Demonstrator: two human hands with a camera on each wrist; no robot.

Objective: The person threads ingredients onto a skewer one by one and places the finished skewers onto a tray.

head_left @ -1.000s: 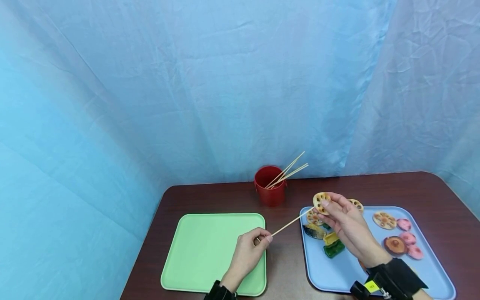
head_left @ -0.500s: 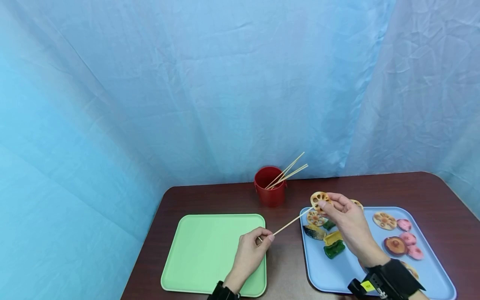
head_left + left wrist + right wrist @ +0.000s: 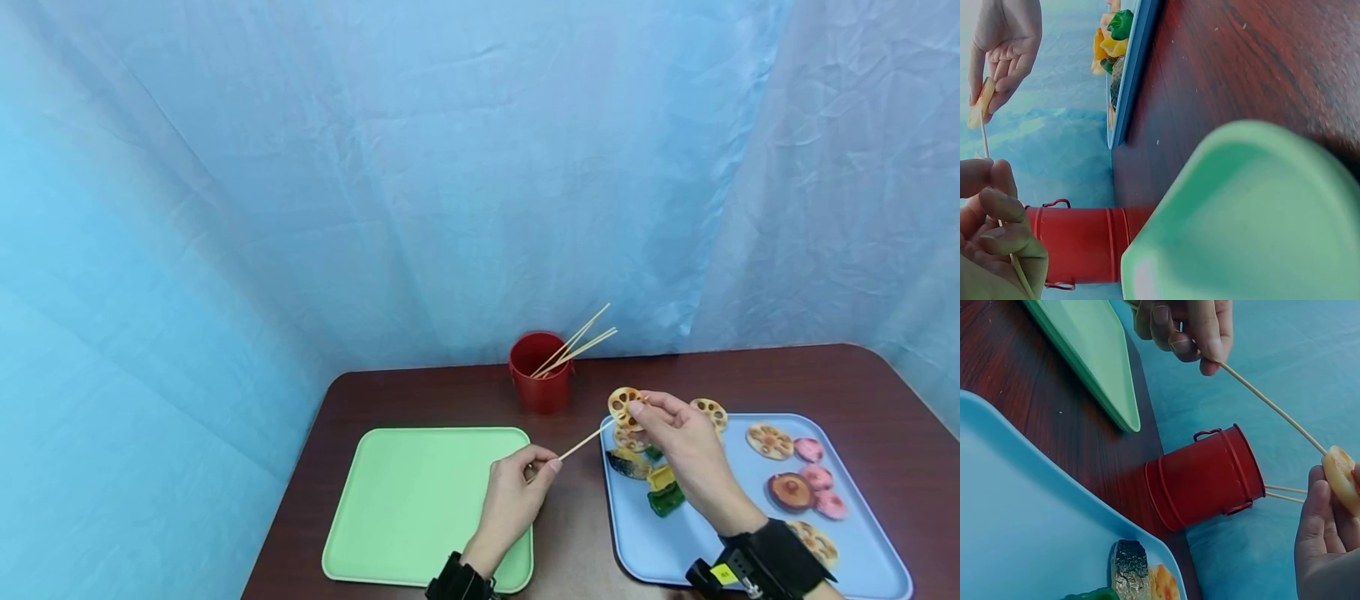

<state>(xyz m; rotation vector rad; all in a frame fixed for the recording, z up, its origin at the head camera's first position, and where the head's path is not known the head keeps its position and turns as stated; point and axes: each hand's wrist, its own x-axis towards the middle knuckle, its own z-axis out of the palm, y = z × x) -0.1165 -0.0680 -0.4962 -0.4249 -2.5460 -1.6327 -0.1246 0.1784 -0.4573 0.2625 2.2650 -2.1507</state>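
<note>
My left hand [image 3: 513, 500] pinches a thin wooden skewer [image 3: 587, 439] that slants up to the right, in front of the green tray's right edge. A lotus root slice [image 3: 622, 405] is held between thumb and fingers of my right hand [image 3: 690, 454], above the blue tray's far left corner. In the right wrist view the tip of the skewer [image 3: 1275, 409] meets the slice's edge [image 3: 1340, 478]. How deep it sits there cannot be told. The left wrist view shows the slice [image 3: 982, 105] edge-on at the skewer's end.
On the blue tray [image 3: 637, 550] lie pink pieces [image 3: 816, 477], a mushroom cap [image 3: 791, 492], more lotus slices [image 3: 769, 441], a green pepper piece [image 3: 666, 500] and a dark-skinned fish piece [image 3: 628, 463]. A red bucket [image 3: 542, 387] with several skewers stands behind the green tray [image 3: 412, 508].
Both hands have drawn closer: the left has shifted right and slightly up, the right, with the lotus root slice, to the left. Less of the skewer shows between them.
</note>
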